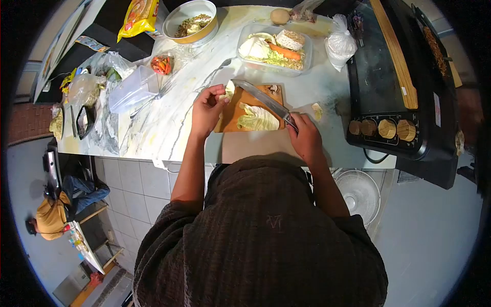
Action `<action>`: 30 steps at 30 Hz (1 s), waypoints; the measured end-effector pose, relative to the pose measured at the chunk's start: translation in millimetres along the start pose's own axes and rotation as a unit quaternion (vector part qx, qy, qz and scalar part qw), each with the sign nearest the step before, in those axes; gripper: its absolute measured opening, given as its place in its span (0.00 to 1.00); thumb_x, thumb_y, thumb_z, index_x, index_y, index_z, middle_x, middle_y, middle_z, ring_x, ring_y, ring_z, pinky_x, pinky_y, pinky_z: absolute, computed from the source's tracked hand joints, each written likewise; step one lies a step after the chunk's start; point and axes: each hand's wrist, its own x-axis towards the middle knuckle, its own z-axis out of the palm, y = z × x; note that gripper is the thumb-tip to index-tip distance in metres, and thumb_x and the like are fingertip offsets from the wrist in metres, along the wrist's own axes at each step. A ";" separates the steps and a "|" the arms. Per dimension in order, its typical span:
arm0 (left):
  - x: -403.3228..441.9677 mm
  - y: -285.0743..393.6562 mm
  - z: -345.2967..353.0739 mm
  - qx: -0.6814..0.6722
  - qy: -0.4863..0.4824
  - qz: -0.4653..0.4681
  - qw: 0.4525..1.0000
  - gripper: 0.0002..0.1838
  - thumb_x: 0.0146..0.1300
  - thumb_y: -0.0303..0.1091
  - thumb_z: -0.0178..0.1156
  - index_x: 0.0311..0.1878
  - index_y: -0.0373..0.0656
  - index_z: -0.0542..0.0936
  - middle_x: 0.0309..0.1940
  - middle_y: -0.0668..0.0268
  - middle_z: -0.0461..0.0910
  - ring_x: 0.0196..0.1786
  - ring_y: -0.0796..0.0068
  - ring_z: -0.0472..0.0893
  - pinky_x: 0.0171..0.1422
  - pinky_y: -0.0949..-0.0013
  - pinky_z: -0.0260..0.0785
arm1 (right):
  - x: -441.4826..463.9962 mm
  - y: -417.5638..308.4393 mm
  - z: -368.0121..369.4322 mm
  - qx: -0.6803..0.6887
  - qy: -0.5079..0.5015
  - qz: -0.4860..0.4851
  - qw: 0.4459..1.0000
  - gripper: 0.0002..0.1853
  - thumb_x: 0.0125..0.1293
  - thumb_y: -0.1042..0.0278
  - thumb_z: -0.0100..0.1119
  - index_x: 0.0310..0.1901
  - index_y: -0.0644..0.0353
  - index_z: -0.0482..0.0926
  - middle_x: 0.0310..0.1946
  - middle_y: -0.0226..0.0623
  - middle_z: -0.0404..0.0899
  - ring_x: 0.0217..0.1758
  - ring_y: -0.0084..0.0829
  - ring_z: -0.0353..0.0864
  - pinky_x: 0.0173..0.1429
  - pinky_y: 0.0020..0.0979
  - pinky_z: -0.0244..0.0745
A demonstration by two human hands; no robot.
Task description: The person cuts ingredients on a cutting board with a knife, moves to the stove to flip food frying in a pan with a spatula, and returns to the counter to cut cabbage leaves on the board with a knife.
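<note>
My left hand (207, 110) pinches a small pale piece of cabbage leaf (229, 90) above the left edge of the wooden cutting board (228, 124). In my right hand (306, 135) is the handle of a kitchen knife (263, 98). Its blade slants up and left across the board, the tip close to the piece in my left hand. Below the blade, a larger cabbage leaf (259, 118) lies on the board. A small dark scrap (274, 88) sits at the board's far right corner, and a leaf scrap (317, 111) rests on the counter to the right.
Behind the board stands a clear plastic container (302, 68) with cabbage, a carrot and a pale block. A metal bowl (207, 37), a bag of red chillies (161, 65) and a plastic box (134, 91) are leftward. A black griddle (378, 82) with wooden knobs borders the right. Another person (52, 217) sits far left.
</note>
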 end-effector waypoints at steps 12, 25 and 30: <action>7.2 6.9 21.9 0.389 -0.016 0.167 0.906 0.20 0.58 0.27 0.71 0.54 0.40 0.82 0.45 0.57 0.83 0.43 0.62 0.84 0.47 0.64 0.77 | -12.2 -11.5 -7.1 0.034 -0.013 0.033 0.999 0.18 0.69 0.62 0.56 0.56 0.63 0.76 0.44 0.51 0.78 0.45 0.56 0.81 0.48 0.50 0.77; 1.9 5.1 12.3 0.309 -0.030 0.138 0.940 0.20 0.59 0.30 0.68 0.55 0.38 0.80 0.48 0.53 0.81 0.47 0.54 0.82 0.52 0.62 0.76 | -7.4 -5.2 -14.9 0.074 -0.012 0.036 0.997 0.18 0.69 0.63 0.56 0.57 0.59 0.76 0.47 0.49 0.80 0.49 0.54 0.81 0.51 0.48 0.77; -2.2 13.0 19.6 0.303 0.006 0.099 0.948 0.17 0.60 0.31 0.67 0.52 0.38 0.82 0.46 0.51 0.82 0.46 0.52 0.83 0.51 0.61 0.76 | -4.9 -7.9 -19.3 0.075 -0.025 0.050 0.996 0.17 0.69 0.62 0.56 0.57 0.59 0.76 0.47 0.48 0.80 0.48 0.54 0.81 0.50 0.48 0.77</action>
